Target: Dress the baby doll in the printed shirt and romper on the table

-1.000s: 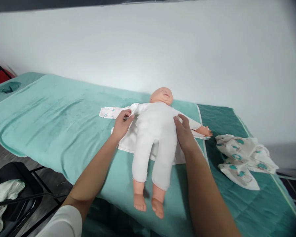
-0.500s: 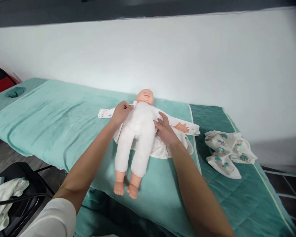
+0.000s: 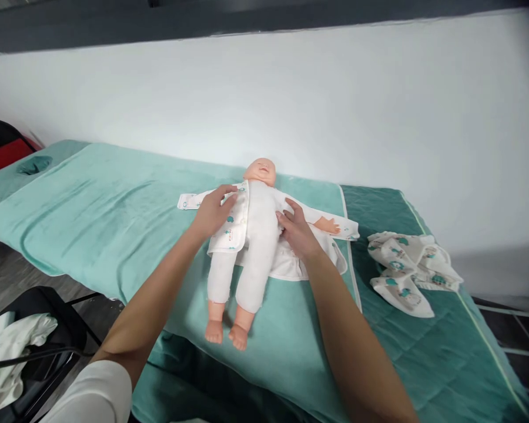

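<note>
A baby doll [image 3: 252,247] in a white body lies on its back on the teal towel [image 3: 106,205]. Under it is an open white jacket with a teal print [image 3: 229,226]. My left hand [image 3: 212,211] lies on the jacket's left flap, which is folded over the doll's side, fingers closed on the cloth. My right hand [image 3: 297,232] rests on the doll's other side, fingers curled at the right flap [image 3: 317,261], which lies flat on the towel.
A crumpled printed garment [image 3: 412,264] lies on the darker teal cover [image 3: 445,352] at the right. A white wall runs behind the table. A black chair [image 3: 48,346] with white cloth [image 3: 9,352] stands at the lower left, below the table edge.
My left hand has pulled the jacket's left flap over the doll's side, printed face now showing. My right hand has stayed at the doll's waist.
</note>
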A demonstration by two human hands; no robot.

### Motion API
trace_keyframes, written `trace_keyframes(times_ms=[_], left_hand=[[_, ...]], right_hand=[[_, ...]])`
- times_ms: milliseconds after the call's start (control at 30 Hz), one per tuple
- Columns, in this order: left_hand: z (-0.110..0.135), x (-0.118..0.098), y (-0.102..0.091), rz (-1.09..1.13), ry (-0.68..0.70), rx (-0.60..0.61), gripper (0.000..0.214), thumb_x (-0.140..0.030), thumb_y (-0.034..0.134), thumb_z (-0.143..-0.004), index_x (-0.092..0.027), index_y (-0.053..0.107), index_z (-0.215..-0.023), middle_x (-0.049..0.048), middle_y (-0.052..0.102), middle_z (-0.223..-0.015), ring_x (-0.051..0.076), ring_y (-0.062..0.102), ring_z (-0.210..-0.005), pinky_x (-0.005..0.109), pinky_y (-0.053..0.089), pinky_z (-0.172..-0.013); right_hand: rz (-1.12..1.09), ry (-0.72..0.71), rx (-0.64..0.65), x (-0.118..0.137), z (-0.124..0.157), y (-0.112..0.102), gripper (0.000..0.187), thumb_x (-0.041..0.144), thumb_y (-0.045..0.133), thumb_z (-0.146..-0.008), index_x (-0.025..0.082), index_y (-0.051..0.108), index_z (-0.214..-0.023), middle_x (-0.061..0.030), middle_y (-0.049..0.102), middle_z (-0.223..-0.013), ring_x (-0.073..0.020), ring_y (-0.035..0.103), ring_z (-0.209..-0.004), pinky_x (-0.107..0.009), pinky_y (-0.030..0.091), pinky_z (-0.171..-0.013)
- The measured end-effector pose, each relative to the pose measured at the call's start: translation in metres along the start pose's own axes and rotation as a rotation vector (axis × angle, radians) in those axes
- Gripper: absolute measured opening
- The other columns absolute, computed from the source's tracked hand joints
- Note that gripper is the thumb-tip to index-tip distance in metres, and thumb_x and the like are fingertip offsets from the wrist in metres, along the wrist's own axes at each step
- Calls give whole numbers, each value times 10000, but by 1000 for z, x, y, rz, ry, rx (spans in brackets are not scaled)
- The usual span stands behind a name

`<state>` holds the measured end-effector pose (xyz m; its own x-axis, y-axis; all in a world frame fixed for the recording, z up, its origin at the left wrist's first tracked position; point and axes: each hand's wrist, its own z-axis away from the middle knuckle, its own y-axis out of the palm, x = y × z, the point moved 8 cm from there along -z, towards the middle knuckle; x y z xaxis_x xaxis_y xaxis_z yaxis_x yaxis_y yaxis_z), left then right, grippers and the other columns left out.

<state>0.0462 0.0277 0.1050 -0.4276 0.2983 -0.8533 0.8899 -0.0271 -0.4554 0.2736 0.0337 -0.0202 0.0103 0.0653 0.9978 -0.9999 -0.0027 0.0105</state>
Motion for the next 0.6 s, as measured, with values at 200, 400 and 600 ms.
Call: trace_keyframes(times_ms=[200, 400, 600], left_hand=[[-34, -10, 55, -303, 164, 216, 397, -347, 438, -1034, -176, 592, -1357, 131, 553, -1547, 270, 476, -1466, 404, 354, -1218], [-61, -52, 101, -547, 257, 341, 369, -287, 483, -1021, -151, 593, -1346, 154, 623, -1449, 299, 543, -1378, 421, 441, -1111], [-48, -65, 209, -867, 441, 730, 342, -160, 502, -972, -140, 614, -1295, 144, 671, -1332, 298, 597, -1269, 419, 462, -1017]], right_hand=[[92, -19, 18, 17, 10, -12, 962, 671, 754, -769, 296, 340, -1552, -107, 621, -1370, -222, 657, -1141, -387, 569, -956], [151, -44, -376, 39, 21, -101, 388, 546, 706, -802, 204, 679, -984, -56, 749, -889, -183, 703, -787, -334, 579, -755], [784, -2, -604, 35, 31, -173, 197, 165, 517, -719, 222, 676, -821, -76, 754, -860, -271, 700, -884, -437, 533, -866]])
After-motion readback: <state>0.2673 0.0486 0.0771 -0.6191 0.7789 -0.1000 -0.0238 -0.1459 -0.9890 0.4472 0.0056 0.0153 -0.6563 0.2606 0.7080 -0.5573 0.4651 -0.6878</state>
